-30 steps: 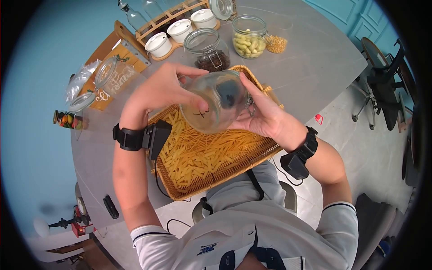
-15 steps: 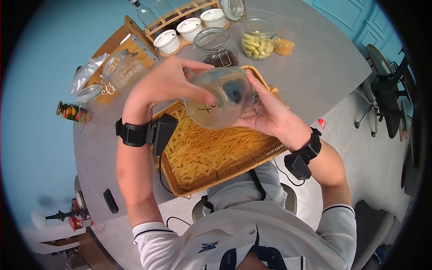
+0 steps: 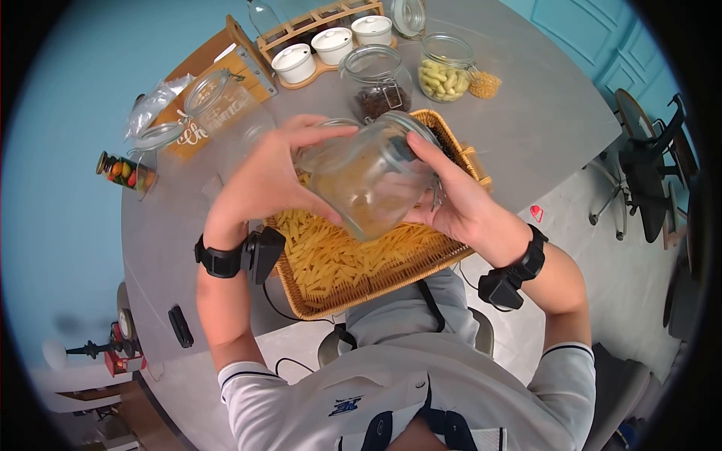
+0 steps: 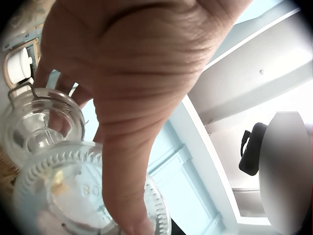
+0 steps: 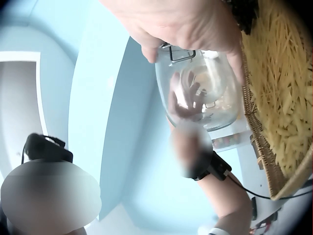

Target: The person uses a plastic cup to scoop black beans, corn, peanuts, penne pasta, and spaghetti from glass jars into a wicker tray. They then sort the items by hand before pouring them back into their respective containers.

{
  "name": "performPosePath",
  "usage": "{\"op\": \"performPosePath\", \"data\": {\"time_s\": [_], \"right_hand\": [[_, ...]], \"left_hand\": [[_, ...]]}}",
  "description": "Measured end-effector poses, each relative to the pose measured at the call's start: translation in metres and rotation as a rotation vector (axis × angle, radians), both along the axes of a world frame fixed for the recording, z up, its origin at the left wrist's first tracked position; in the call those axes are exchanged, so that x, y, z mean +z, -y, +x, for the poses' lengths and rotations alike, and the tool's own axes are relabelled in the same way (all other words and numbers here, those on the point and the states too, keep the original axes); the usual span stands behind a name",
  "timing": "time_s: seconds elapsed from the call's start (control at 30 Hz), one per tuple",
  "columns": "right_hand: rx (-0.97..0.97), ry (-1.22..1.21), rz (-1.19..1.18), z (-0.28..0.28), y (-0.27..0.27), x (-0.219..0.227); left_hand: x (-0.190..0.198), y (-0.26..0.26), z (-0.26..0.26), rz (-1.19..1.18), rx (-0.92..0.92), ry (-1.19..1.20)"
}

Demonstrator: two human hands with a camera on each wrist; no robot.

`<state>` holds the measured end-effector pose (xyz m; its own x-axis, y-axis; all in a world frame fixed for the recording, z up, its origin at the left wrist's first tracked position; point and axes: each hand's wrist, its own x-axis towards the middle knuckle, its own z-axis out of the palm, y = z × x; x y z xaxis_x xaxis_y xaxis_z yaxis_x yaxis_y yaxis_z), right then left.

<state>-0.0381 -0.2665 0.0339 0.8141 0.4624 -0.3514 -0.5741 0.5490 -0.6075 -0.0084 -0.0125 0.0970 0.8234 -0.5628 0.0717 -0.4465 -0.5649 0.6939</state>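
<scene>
Both hands hold a clear glass jar [image 3: 361, 188], tilted, above a wicker basket [image 3: 376, 290] of pasta [image 3: 323, 259]. The left hand [image 3: 263, 177] grips its left side; in the left wrist view, the thumb of the left hand [image 4: 129, 112] lies across the embossed base of the jar [image 4: 73, 191]. Beside that base is a round glass piece with a wire loop [image 4: 41, 125]. The right hand [image 3: 474, 210] grips the clasp end, fingers around it; in the right wrist view the right hand [image 5: 186, 22] covers that end of the jar [image 5: 205, 93].
Beyond the basket stand a jar of dark pieces [image 3: 380, 96], a jar of green-yellow pieces [image 3: 445, 75] and white lidded pots [image 3: 331, 45]. At left are a wooden crate [image 3: 218, 113], open empty jars and a jar of colourful items [image 3: 124, 171]. A black object [image 3: 180, 326] lies on the grey table [image 3: 180, 255].
The jar has turned in the hands, and the black mark on its base no longer shows in the head view. The left hand has moved down slightly. The table's contents have shifted rightward in view.
</scene>
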Motion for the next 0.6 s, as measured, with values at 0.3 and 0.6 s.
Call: {"op": "performPosePath", "data": {"time_s": [0.3,0.6], "right_hand": [[-0.171,0.388,-0.448,0.012,-0.032,0.034],[-0.345,0.895,-0.866,0.078,-0.104,0.041]], "left_hand": [[-0.038,-0.029,-0.008,-0.164,0.078,0.294],[-0.087,-0.107,-0.034,-0.124,0.549,0.282]]}}
